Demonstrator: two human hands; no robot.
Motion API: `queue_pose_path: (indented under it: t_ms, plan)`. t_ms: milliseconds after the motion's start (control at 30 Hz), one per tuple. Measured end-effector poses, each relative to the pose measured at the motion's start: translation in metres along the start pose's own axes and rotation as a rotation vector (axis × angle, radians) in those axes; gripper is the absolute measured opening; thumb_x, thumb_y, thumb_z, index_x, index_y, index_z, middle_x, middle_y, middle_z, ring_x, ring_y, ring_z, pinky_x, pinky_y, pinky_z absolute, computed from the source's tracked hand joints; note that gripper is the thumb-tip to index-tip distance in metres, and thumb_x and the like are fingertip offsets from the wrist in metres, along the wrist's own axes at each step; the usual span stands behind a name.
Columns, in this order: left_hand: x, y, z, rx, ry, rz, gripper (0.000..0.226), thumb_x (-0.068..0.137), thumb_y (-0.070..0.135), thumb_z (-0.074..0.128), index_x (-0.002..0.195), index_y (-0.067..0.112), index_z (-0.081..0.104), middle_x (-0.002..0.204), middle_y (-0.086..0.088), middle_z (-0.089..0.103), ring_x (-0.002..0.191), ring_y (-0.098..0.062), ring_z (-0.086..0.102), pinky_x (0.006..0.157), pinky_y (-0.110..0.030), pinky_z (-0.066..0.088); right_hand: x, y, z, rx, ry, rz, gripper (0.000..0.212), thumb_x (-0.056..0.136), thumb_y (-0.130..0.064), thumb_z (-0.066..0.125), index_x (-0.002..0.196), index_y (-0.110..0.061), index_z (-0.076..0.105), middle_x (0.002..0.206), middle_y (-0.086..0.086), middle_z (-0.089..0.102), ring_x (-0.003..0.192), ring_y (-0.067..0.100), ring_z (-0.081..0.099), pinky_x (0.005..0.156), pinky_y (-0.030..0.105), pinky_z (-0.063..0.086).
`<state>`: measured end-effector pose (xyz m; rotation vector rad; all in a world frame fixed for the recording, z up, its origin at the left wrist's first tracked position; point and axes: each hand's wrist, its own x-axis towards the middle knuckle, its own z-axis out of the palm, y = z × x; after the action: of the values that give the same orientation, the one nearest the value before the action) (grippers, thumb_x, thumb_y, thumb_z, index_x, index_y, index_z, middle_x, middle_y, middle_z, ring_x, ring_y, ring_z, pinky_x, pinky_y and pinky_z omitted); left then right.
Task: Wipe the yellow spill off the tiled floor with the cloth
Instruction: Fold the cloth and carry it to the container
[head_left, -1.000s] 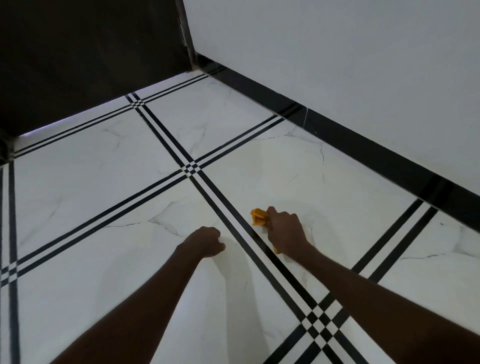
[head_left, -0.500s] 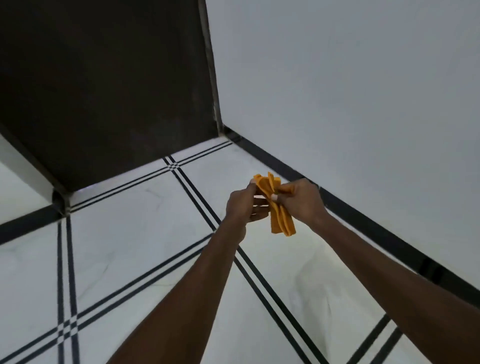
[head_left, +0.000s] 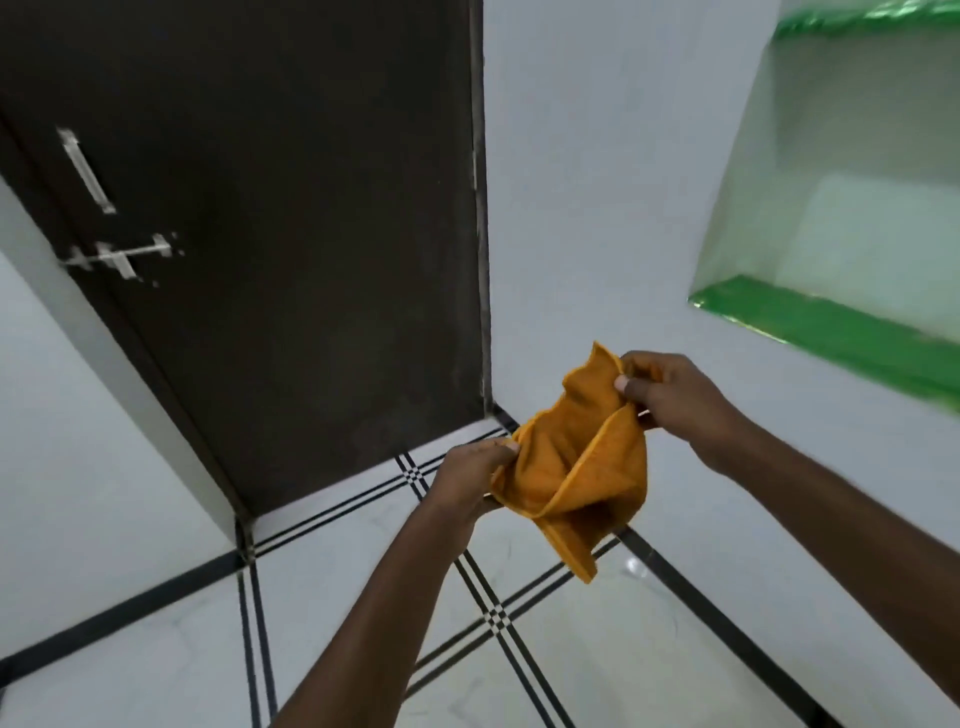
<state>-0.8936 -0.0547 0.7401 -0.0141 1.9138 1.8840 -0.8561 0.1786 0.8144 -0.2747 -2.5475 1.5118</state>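
Note:
An orange cloth (head_left: 576, 467) hangs in the air between both hands, partly spread, one corner pointing down. My left hand (head_left: 467, 480) pinches its lower left edge. My right hand (head_left: 670, 397) pinches its upper right edge. Below lies the white tiled floor (head_left: 597, 654) with black double lines. No yellow spill shows on the tiles in view.
A dark brown door (head_left: 291, 234) with a metal handle (head_left: 85, 171) and latch (head_left: 122, 254) stands ahead. White walls meet a black skirting (head_left: 722, 629) on the right. A wall niche with a green shelf (head_left: 831, 327) sits at upper right.
The cloth went from the floor under my right hand up into the air. My left hand took hold of it, and both hands pulled it open. The view tilted up to the door.

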Motion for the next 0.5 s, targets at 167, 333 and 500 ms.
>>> queue_pose_path:
  t_ms: [167, 333, 500]
  plan:
    - [-0.072, 0.112, -0.017, 0.101, -0.16, 0.034, 0.022, 0.098, 0.007, 0.054, 0.107, 0.0, 0.072, 0.093, -0.012, 0.075, 0.089, -0.025, 0.072, 0.081, -0.035, 0.06, -0.007, -0.157, -0.076, 0.082, 0.006, -0.1, 0.019, 0.104, -0.016, 0.056, 0.089, -0.016, 0.067, 0.084, 0.008, 0.059, 0.082, 0.025, 0.059, 0.078, 0.043, 0.055]
    - [-0.12, 0.208, -0.002, 0.201, -0.079, 0.237, 0.023, 0.099, 0.033, 0.061, 0.112, 0.019, 0.074, 0.11, -0.005, 0.076, 0.103, -0.019, 0.073, 0.098, -0.045, 0.057, -0.029, -0.272, -0.131, -0.022, -0.093, -0.279, 0.023, 0.104, -0.02, 0.058, 0.083, -0.024, 0.067, 0.067, -0.014, 0.06, 0.071, 0.012, 0.058, 0.069, 0.027, 0.047]
    - [-0.177, 0.312, 0.043, 0.328, -0.166, 0.533, 0.048, 0.094, 0.052, 0.062, 0.135, 0.027, 0.06, 0.126, 0.01, 0.069, 0.11, -0.013, 0.07, 0.09, -0.029, 0.058, -0.046, -0.334, -0.173, -0.027, -0.102, -0.364, 0.02, 0.104, -0.022, 0.057, 0.087, -0.024, 0.068, 0.071, -0.012, 0.063, 0.077, 0.015, 0.062, 0.08, 0.035, 0.055]
